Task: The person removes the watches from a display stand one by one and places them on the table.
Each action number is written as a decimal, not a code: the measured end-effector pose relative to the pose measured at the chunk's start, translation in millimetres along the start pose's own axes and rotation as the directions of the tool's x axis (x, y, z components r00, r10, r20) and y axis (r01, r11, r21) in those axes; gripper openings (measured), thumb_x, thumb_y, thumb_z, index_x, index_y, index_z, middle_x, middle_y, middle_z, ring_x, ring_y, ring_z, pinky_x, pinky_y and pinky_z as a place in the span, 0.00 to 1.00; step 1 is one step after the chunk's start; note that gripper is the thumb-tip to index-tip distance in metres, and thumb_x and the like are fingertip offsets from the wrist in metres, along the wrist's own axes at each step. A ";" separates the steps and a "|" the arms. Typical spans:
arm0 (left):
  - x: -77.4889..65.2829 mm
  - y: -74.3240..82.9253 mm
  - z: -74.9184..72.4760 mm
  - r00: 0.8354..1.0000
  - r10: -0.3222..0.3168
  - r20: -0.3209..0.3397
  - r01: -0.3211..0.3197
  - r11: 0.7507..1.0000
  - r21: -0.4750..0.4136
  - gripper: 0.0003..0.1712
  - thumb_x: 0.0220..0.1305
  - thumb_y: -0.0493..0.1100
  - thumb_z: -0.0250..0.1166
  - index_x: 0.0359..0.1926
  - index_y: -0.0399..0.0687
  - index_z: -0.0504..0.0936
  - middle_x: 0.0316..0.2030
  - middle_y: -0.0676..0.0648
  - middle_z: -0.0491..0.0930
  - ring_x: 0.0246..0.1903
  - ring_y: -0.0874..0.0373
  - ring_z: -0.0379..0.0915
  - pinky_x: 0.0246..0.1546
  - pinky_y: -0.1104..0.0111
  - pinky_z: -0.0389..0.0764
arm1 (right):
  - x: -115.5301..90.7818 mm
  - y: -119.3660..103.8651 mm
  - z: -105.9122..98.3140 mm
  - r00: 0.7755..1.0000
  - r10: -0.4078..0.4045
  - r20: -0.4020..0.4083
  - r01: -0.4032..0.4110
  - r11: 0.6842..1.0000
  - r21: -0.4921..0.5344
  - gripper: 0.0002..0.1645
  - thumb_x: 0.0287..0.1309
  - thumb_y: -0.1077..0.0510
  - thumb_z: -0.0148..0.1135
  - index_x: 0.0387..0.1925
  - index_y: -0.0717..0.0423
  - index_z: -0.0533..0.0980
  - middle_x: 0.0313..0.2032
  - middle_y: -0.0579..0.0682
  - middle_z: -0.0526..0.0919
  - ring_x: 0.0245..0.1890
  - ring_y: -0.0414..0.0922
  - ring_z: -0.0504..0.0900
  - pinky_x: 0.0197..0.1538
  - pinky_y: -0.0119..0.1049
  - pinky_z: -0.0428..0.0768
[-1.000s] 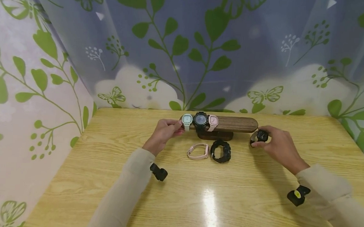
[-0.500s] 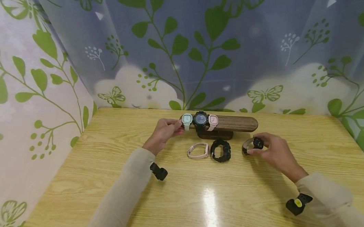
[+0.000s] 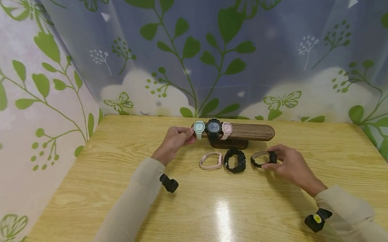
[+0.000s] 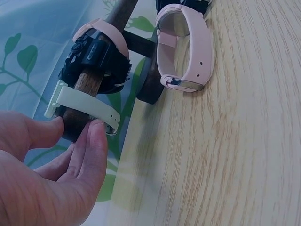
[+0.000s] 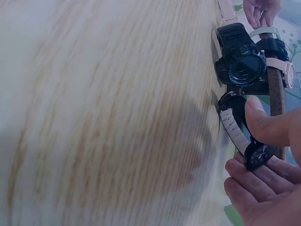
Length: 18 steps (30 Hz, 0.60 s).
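Observation:
My left hand pinches the left end of a dark wooden watch stand, thumb on one side and fingertips on the other in the left wrist view. Right beside those fingertips sits a mint-green watch strapped round the bar. A chunky black watch and a pink watch follow along it. In my right hand, thumb and fingers hold a black watch by its case side. Its buckled strap forms a loop pointing left, pale on the inside, close over the table.
Before the stand, a pink watch with its band closed and a bulky black watch lie on the wooden table. The held watch is just right of them. A patterned curtain hangs behind the table's back edge.
My right hand has brought the black watch from the stand's right end leftward and toward me, turning it so its loop shows. The left hand has stayed at the stand.

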<state>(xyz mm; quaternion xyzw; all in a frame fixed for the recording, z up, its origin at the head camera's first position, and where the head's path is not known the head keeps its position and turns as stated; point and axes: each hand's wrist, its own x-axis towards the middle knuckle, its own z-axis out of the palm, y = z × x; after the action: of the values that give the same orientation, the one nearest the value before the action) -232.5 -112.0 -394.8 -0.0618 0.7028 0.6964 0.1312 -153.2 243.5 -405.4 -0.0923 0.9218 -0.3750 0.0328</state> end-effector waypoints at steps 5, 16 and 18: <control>0.6 -0.1 0.1 1.000 -0.009 0.001 0.009 1.000 0.003 0.19 0.77 0.38 0.58 0.60 0.29 0.78 0.45 0.37 0.83 0.51 0.43 0.81 0.59 0.58 0.81 | 0.1 0.6 1.8 1.000 -0.015 0.012 0.015 1.000 -0.014 0.35 0.56 0.53 0.77 0.59 0.69 0.75 0.58 0.72 0.77 0.57 0.71 0.77 0.55 0.62 0.80; 1.8 0.4 -0.2 1.000 -0.008 0.006 0.008 1.000 0.007 0.19 0.77 0.38 0.58 0.60 0.29 0.78 0.47 0.33 0.83 0.52 0.42 0.81 0.54 0.63 0.83 | 2.0 3.0 6.6 0.999 -0.031 0.037 0.032 0.999 -0.035 0.36 0.53 0.55 0.79 0.58 0.70 0.75 0.56 0.70 0.79 0.56 0.70 0.78 0.56 0.61 0.80; 1.5 0.2 -0.4 1.000 0.000 0.010 -0.001 1.000 0.011 0.19 0.77 0.38 0.58 0.60 0.28 0.78 0.45 0.34 0.84 0.52 0.42 0.81 0.53 0.64 0.84 | 2.4 3.5 7.1 0.998 -0.039 0.039 0.041 0.998 -0.044 0.35 0.53 0.55 0.79 0.57 0.70 0.76 0.55 0.69 0.80 0.56 0.70 0.78 0.56 0.61 0.80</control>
<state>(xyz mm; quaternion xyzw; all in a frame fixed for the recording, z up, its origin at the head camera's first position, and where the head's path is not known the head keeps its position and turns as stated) -234.0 -112.3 -395.0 -0.0572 0.7059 0.6930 0.1350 -155.1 240.7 -412.9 -0.1187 0.9271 -0.3531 0.0409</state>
